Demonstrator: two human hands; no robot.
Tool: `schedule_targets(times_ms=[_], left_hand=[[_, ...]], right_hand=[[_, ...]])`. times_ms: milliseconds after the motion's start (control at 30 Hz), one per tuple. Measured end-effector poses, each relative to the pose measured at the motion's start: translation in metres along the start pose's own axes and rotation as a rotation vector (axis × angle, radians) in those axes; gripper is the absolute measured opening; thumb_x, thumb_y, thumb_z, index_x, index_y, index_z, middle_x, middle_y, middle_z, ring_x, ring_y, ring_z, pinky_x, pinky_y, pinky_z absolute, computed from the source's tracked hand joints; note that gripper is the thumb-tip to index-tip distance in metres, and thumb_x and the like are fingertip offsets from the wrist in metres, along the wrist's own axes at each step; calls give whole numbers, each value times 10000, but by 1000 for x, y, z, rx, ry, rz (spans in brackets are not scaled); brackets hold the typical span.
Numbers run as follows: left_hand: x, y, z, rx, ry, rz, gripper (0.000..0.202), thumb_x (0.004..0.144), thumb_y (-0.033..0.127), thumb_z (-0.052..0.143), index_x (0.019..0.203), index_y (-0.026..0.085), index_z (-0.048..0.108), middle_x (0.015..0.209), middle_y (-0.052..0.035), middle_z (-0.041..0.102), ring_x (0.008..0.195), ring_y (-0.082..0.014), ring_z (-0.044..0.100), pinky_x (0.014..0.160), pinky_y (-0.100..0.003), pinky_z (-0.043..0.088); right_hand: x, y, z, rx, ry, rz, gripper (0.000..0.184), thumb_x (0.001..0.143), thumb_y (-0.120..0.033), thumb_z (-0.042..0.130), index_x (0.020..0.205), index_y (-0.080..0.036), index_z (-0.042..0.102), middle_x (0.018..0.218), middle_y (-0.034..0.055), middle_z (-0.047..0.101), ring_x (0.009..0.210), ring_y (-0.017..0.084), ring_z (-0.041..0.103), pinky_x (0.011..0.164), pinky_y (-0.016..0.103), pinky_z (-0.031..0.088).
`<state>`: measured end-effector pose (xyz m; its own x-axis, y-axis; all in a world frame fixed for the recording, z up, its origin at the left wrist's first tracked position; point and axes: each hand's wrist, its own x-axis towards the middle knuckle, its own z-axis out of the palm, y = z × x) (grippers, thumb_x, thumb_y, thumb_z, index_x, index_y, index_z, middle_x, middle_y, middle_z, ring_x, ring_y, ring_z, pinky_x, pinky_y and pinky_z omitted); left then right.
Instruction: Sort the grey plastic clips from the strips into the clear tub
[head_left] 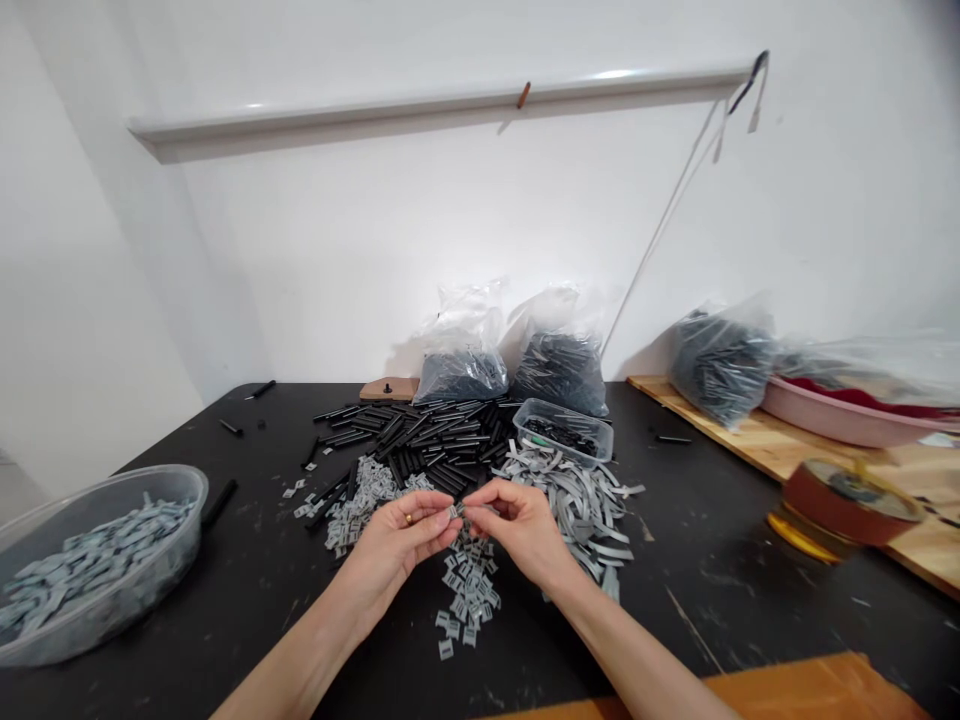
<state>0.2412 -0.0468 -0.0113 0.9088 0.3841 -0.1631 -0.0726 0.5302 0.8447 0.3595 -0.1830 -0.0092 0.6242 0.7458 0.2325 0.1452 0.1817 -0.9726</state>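
Both hands meet above the black table. My left hand pinches a small grey clip between thumb and fingers. My right hand pinches the same small piece from the other side. Directly below the hands lies a scatter of small grey clips. A pile of grey strips lies to the right, and a heap of black rods lies behind the hands.
A clear bowl of grey pieces stands at the left. A small clear tub and plastic bags of black parts sit at the back. A wooden board, a pink basin and a tape roll are at the right.
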Motion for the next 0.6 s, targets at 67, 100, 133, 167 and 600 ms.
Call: schedule_targets(times_ms=[67,100,133,167,600], left_hand=[[0,0,1,-33,4,-13,181,711,86,781,879,113,719,831,-70,721,811,-155,711,799,-212,575],[-1,1,1,-50,9,-19,175,717,70,771,880,109,719,829,-72,721,803,-153,712,791,-207,579],[-1,1,1,-67,16,-24,170,723,53,759,880,104,720,824,-73,720,794,-150,712,780,-201,582],[-1,2,1,-86,24,-27,165,729,38,747,879,101,721,818,-73,719,788,-148,712,770,-195,584],[-1,3,2,-177,6,-46,170,726,-1,733,863,100,725,806,-68,712,768,-135,708,717,-169,590]], right_hand=[[-1,-1,0,16,-9,-26,142,734,-268,746,799,-145,719,698,23,650,603,107,587,586,221,473],[-1,-2,0,23,-18,-37,138,734,-266,748,800,-147,724,726,28,654,613,108,591,592,224,477],[-2,-3,0,30,-28,-47,135,736,-266,748,800,-149,728,756,33,657,623,110,596,599,228,481],[-2,-4,0,38,-42,-53,133,739,-267,747,803,-151,733,784,39,658,632,114,602,605,234,487],[-4,-18,3,114,-5,-9,132,734,-286,750,778,-163,736,807,40,665,655,125,610,619,236,489]])
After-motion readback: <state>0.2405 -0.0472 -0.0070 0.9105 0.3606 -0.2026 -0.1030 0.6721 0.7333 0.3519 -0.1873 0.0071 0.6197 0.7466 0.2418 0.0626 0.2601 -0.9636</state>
